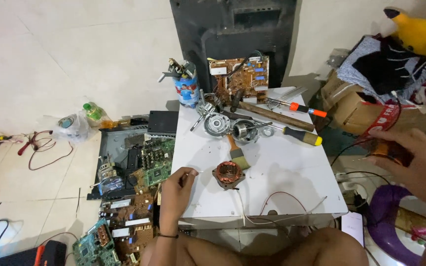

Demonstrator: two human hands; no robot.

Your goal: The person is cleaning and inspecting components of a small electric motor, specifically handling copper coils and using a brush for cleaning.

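Head view: a person sits at a white board (292, 177) laid as a worktop. Left hand (176, 189) rests on its near-left edge, fingers pinched on a thin wire end beside a copper-wound stator (229, 174) near the board's middle. Right hand (417, 157) reaches off the right side, fingers spread loosely over a dark orange object; whether it grips is unclear. Brush (237, 153), screwdrivers (299, 135) and a circuit board (239, 74) lie beyond.

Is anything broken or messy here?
Yes. Bare circuit boards lie heaped on the floor beside the white table. A motor stator with exposed copper windings sits on it near the left hand, and loose wires trail off the table's front edge.
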